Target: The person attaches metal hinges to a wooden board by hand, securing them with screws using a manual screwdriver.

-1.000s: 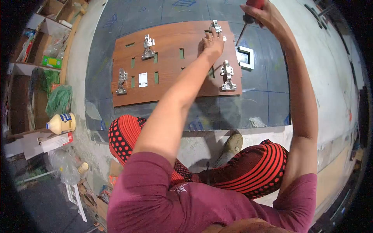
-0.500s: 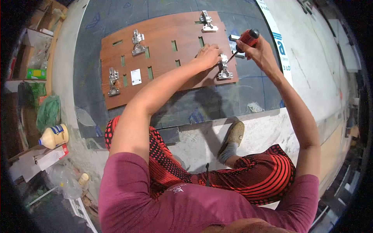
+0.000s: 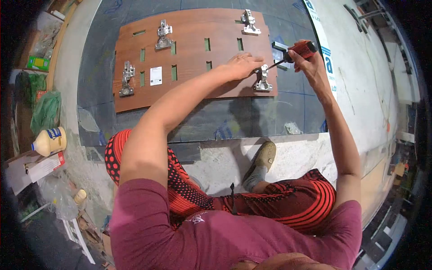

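My right hand (image 3: pixel 307 60) grips the red and black handle of a screwdriver (image 3: pixel 302 51) beyond the right edge of a brown slotted board (image 3: pixel 191 60). The screwdriver slants down to the left, its tip at the upper end of a metal cabinet hinge (image 3: pixel 263 80) near the board's right corner. Over the board, just above and left of that hinge, lies my left hand (image 3: pixel 243 66), fingers stretched out and fingertips close to it. More hinges of this kind stand on the board: a top right hinge (image 3: pixel 250 22), an upper left hinge (image 3: pixel 164 35) and a lower left hinge (image 3: pixel 127 78).
Under the board is a dark sheet (image 3: pixel 193 121) on the floor. A white label (image 3: pixel 155 76) sticks to the board. Past the board's right edge lies a small metal-edged piece (image 3: pixel 281 56). A yellowish jug (image 3: pixel 50 141) and a green bag (image 3: pixel 46 112) are at the left.
The screwdriver's handle has tipped right and lower, so its shaft lies flatter, with the tip still at the hinge. My left hand stays beside the hinge. The whole view has shifted slightly.
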Tool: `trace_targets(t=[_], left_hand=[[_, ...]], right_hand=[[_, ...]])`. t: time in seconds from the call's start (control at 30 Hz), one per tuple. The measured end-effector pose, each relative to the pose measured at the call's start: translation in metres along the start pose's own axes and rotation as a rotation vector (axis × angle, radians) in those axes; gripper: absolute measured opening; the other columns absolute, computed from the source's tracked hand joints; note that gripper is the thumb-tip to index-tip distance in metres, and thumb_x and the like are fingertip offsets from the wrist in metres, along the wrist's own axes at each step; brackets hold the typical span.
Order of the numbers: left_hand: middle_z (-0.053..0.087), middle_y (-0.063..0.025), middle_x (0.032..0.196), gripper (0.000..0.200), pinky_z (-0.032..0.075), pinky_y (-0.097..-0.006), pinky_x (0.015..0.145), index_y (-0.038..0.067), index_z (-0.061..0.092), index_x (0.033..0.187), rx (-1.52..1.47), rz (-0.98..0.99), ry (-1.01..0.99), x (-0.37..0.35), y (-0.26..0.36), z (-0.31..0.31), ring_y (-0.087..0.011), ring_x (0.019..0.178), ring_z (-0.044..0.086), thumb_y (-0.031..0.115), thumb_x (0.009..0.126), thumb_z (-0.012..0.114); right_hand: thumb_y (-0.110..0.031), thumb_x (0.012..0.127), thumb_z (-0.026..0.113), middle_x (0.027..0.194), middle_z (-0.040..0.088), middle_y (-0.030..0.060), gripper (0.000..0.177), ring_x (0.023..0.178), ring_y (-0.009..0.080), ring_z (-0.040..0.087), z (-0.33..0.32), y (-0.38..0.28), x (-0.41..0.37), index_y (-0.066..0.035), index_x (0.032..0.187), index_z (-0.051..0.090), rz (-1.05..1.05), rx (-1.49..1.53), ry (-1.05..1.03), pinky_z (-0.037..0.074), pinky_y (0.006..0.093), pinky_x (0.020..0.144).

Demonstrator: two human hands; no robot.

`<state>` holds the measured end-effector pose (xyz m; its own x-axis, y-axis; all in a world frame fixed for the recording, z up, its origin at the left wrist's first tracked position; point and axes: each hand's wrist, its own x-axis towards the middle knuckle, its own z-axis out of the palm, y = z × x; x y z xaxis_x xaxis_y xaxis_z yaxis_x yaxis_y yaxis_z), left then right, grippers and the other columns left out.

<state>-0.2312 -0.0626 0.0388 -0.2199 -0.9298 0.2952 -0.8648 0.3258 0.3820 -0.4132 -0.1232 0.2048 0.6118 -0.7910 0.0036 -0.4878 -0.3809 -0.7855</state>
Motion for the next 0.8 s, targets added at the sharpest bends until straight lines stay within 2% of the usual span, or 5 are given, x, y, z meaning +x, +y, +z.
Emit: trace_targets(t=[0.1, 0.2, 0.27, 0.37, 0.8], left_hand=[[0.046, -0.0019, 0.130, 0.040, 0.041, -0.0382, 0.091, 0.012, 0.054, 0.116, -0.018, 0.047, -0.068, -0.002, -0.003, -0.008, -0.0298, 0.100, 0.053, 0.004, 0.077, 0.051], [0.047, -0.0026, 0.129, 0.041, 0.042, -0.0381, 0.092, 0.012, 0.056, 0.115, -0.041, 0.086, -0.080, 0.007, -0.012, -0.006, -0.0300, 0.103, 0.054, 0.001, 0.076, 0.050], [0.052, -0.0040, 0.124, 0.039, 0.043, -0.0383, 0.091, 0.012, 0.058, 0.113, -0.023, 0.009, -0.275, 0.015, -0.009, -0.016, -0.0293, 0.104, 0.054, 0.001, 0.076, 0.049], [0.054, -0.0044, 0.121, 0.037, 0.044, -0.0390, 0.089, 0.014, 0.059, 0.112, -0.036, 0.004, -0.312, 0.018, -0.006, -0.024, -0.0299, 0.104, 0.055, 0.001, 0.078, 0.049], [0.062, -0.0181, 0.088, 0.029, 0.046, -0.0415, 0.073, 0.018, 0.057, 0.114, -0.159, -0.052, -0.232, 0.019, -0.013, -0.020, -0.0324, 0.081, 0.060, 0.015, 0.089, 0.044]], right_hand=[[-0.037, 0.075, 0.069, 0.100, 0.058, 0.0077, 0.049, 0.091, 0.0157, 0.055, -0.017, -0.002, 0.010, -0.006, 0.110, 0.053, -0.110, 0.190, -0.247, 0.046, 0.0273, 0.070], [-0.039, 0.075, 0.068, 0.100, 0.058, 0.0063, 0.052, 0.091, 0.0159, 0.054, -0.025, -0.004, 0.032, -0.006, 0.112, 0.051, -0.133, 0.099, -0.374, 0.046, 0.0278, 0.069], [-0.040, 0.074, 0.070, 0.097, 0.058, 0.0069, 0.055, 0.083, 0.0152, 0.055, -0.022, 0.000, 0.044, -0.007, 0.113, 0.050, -0.167, 0.029, -0.367, 0.045, 0.0263, 0.064], [-0.045, 0.070, 0.071, 0.082, 0.057, 0.0053, 0.058, 0.067, 0.0132, 0.052, -0.014, 0.007, 0.049, -0.007, 0.107, 0.050, -0.207, -0.130, -0.224, 0.041, 0.0246, 0.055], [-0.053, 0.067, 0.068, 0.070, 0.054, 0.0028, 0.053, 0.063, 0.0130, 0.050, -0.022, 0.010, 0.063, -0.006, 0.088, 0.058, -0.267, -0.065, -0.332, 0.038, 0.0268, 0.053]])
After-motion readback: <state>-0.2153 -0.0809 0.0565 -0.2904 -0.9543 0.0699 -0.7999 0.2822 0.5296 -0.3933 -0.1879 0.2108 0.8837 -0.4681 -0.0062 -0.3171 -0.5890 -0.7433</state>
